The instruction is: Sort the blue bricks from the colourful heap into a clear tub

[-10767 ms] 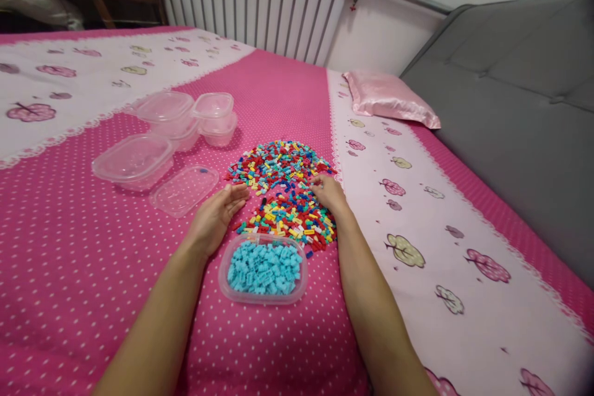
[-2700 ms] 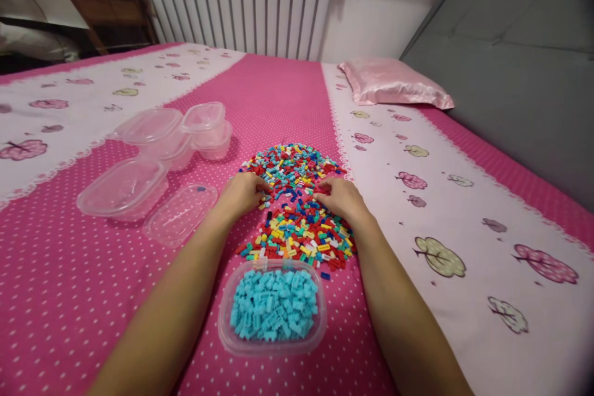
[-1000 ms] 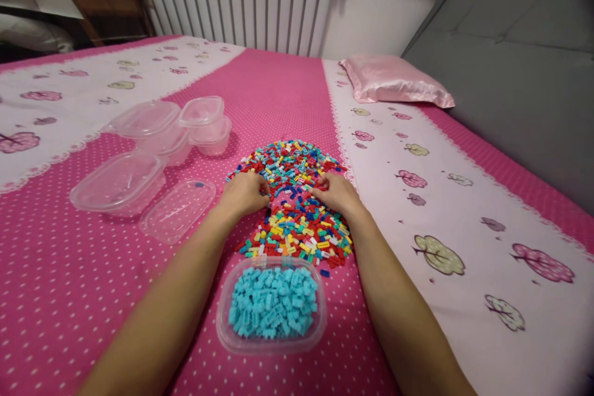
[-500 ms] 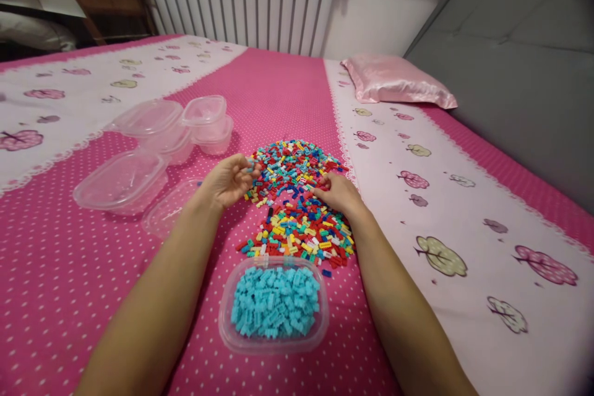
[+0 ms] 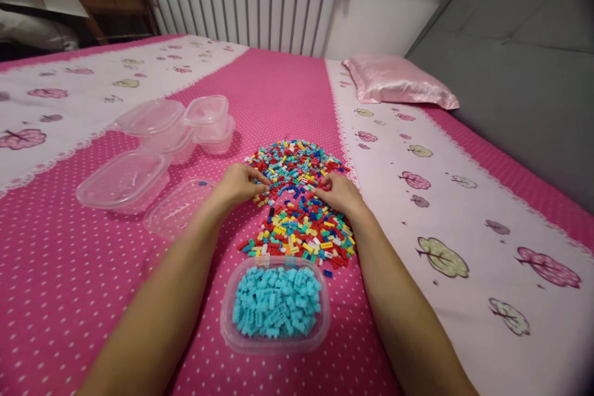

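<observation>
A pile of small multicoloured building bricks (image 5: 301, 232) lies spread on the pink dotted bedsheet. My left hand (image 5: 244, 184) is at the pile's left edge, palm down, its fingers bent together at the bricks. Whatever is between them is hidden. Across the pile, my right hand (image 5: 338, 192) rests at the right edge with thumb and fingers curled close; I cannot make out what they pinch. Nearer to me, a clear plastic container (image 5: 227, 331) stands between my forearms, filled with light blue bricks (image 5: 277, 301).
Several clear containers, among them a large lidded one (image 5: 123, 180) and a small stack (image 5: 208, 120), stand at left. A clear lid (image 5: 174, 213) lies beside my left forearm, a dark blue brick on it. Farther off are a pink pillow (image 5: 399, 80), grey headboard (image 5: 510, 62) and radiator (image 5: 260, 6).
My left hand has turned palm down and moved slightly right onto the pile's edge. The light blue brick seen at its fingertips is now out of sight. My right hand stays nearly still.
</observation>
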`<move>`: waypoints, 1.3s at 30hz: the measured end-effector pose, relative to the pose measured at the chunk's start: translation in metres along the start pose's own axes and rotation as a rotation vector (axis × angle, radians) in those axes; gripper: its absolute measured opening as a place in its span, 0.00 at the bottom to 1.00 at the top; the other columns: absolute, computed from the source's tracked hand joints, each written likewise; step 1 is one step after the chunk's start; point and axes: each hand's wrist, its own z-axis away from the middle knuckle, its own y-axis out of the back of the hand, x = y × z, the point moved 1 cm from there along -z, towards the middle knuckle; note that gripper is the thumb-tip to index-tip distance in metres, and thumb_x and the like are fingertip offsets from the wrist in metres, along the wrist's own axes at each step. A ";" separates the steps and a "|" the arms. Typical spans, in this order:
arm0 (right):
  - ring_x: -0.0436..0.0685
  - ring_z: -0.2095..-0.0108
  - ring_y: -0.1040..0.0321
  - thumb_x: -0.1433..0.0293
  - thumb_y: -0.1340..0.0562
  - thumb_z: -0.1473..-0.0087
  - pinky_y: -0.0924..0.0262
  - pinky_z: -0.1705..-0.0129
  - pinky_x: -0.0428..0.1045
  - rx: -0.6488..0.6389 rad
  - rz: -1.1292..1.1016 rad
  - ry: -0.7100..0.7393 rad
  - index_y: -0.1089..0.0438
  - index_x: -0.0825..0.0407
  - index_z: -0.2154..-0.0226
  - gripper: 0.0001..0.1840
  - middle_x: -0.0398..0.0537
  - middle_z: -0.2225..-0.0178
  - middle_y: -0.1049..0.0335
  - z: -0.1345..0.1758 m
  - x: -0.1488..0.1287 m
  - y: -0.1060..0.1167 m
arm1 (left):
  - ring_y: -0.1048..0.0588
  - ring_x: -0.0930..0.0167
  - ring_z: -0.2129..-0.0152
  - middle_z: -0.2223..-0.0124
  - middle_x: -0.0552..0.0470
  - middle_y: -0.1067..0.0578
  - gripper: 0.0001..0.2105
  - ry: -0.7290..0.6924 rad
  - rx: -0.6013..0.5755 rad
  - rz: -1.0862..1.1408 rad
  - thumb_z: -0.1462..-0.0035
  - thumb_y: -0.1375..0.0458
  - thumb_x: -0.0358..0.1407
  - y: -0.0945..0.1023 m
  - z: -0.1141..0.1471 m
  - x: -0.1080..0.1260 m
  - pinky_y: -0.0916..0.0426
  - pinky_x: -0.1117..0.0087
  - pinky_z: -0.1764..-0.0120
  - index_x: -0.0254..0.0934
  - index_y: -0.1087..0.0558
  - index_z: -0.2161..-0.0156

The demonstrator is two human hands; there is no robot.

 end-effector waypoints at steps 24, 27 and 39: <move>0.55 0.64 0.31 0.58 0.35 0.53 0.44 0.66 0.47 0.014 -0.009 0.019 0.31 0.51 0.64 0.17 0.49 0.63 0.27 -0.003 0.004 -0.004 | 0.34 0.73 0.84 0.84 0.54 0.31 0.05 0.022 -0.030 -0.042 0.60 0.41 0.33 -0.009 0.002 0.002 0.46 0.74 0.79 0.36 0.29 0.82; 0.55 0.65 0.31 0.58 0.35 0.53 0.44 0.67 0.47 0.015 -0.003 0.015 0.31 0.51 0.64 0.16 0.49 0.63 0.27 -0.003 0.004 -0.004 | 0.44 0.80 0.89 0.87 0.58 0.40 0.08 0.090 -0.031 0.409 0.59 0.42 0.31 -0.007 0.004 0.006 0.52 0.78 0.84 0.35 0.35 0.84; 0.54 0.65 0.33 0.58 0.36 0.52 0.45 0.68 0.47 -0.002 -0.004 0.013 0.31 0.51 0.65 0.16 0.48 0.64 0.28 -0.003 0.003 -0.004 | 0.40 0.80 0.87 0.74 0.44 0.30 0.06 0.466 -0.199 1.534 0.55 0.52 0.25 0.015 0.007 0.013 0.48 0.83 0.89 0.30 0.33 0.72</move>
